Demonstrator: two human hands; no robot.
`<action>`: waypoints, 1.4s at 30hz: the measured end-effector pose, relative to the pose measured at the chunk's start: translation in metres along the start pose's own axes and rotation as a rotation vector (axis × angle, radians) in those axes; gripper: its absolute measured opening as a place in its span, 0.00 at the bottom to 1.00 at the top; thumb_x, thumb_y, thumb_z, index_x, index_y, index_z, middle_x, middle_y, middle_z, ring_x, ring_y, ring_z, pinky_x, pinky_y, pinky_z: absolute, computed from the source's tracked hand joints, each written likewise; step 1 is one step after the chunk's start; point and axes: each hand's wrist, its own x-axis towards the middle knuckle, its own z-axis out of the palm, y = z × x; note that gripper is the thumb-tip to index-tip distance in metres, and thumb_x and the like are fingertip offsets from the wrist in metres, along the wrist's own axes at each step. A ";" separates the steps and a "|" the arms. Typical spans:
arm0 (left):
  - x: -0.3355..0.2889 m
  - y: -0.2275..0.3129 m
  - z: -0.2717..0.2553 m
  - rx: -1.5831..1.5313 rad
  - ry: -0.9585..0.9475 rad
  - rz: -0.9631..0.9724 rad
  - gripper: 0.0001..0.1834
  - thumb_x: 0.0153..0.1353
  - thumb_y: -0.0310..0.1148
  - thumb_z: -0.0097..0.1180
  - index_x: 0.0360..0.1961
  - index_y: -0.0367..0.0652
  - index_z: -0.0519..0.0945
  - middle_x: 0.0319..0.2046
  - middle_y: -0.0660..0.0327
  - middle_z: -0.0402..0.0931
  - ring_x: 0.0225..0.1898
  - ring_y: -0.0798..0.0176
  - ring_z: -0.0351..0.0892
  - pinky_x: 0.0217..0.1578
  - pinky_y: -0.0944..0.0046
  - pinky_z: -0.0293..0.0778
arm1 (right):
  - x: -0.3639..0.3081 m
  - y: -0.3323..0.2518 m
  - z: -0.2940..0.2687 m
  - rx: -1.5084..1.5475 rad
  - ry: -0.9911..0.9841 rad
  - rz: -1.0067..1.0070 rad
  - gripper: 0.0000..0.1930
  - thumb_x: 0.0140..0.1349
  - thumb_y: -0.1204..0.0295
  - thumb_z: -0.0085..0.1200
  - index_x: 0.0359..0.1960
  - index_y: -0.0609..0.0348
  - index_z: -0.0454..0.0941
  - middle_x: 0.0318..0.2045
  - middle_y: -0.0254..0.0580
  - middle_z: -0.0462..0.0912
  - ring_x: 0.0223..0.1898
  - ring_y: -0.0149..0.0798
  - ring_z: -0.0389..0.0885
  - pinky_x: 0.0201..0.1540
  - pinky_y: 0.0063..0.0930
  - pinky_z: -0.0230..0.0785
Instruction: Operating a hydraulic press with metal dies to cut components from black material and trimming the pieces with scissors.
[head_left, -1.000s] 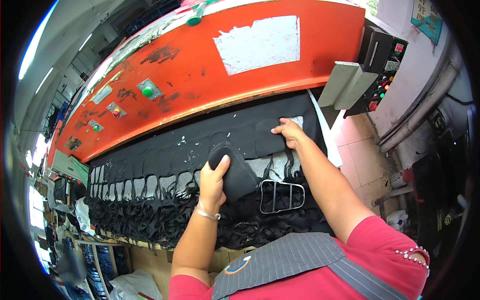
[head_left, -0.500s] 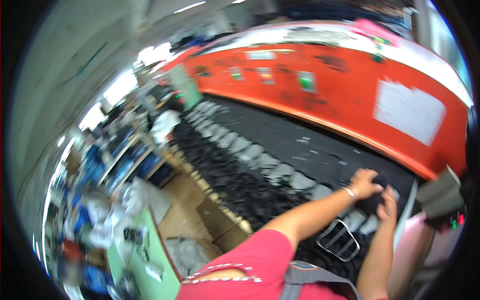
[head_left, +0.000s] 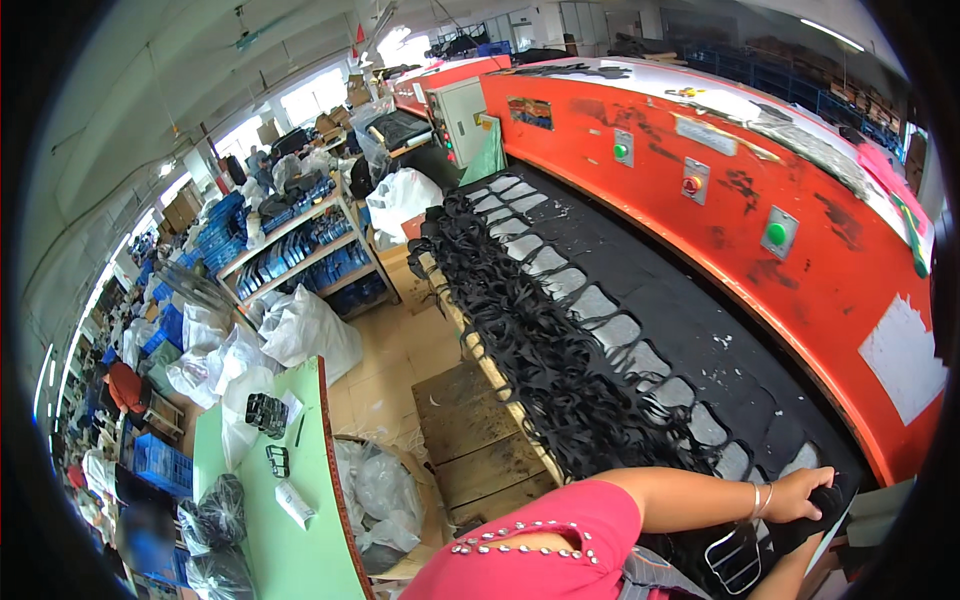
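At the lower right, my left hand [head_left: 800, 497] has its fingers closed on a dark piece of black material [head_left: 826, 508]. My right forearm [head_left: 790, 578] rises from the lower edge to the same spot, but its hand is hidden behind the black material. A metal wire-like frame with bars [head_left: 735, 560] lies just left of the right forearm. Beside my hands runs a black sheet [head_left: 690, 310] along the machine bed, with a row of rounded grey shapes [head_left: 612, 330] showing in it. A long heap of black strips [head_left: 540, 350] borders that row.
An orange-red machine housing [head_left: 640, 170] with green and red buttons walls off the far side. Left are a pale green table [head_left: 330, 480], a rack of blue goods [head_left: 310, 250] and white bags [head_left: 310, 330]. A wooden pallet [head_left: 470, 430] lies below the bed's edge.
My view has swung left and sharpened from blur. Both arms now sit lower and farther right in it. The right hand, visible before beside the black material, is now hidden.
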 end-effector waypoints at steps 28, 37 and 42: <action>0.112 -0.012 -0.201 1.624 -0.706 0.514 0.05 0.49 0.30 0.52 0.22 0.50 0.81 0.32 0.67 0.73 0.42 0.64 0.74 0.66 0.49 0.54 | 0.165 0.021 0.137 0.188 0.452 0.067 0.22 0.65 0.49 0.51 0.39 0.58 0.73 0.29 0.38 0.79 0.32 0.35 0.79 0.37 0.29 0.73; 0.133 -0.074 -0.167 1.721 -0.837 0.340 0.08 0.57 0.32 0.49 0.30 0.51 0.81 0.38 0.65 0.80 0.40 0.63 0.78 0.63 0.48 0.56 | 0.150 0.035 0.119 0.358 0.236 0.096 0.31 0.63 0.40 0.46 0.51 0.58 0.66 0.33 0.46 0.81 0.26 0.36 0.80 0.27 0.25 0.68; 0.069 -0.021 -0.204 1.634 -0.613 0.339 0.06 0.50 0.29 0.51 0.27 0.51 0.81 0.29 0.66 0.78 0.39 0.60 0.75 0.58 0.50 0.60 | 0.148 0.046 0.127 -0.496 0.685 -0.049 0.28 0.62 0.50 0.53 0.54 0.60 0.68 0.43 0.57 0.76 0.37 0.48 0.78 0.40 0.39 0.71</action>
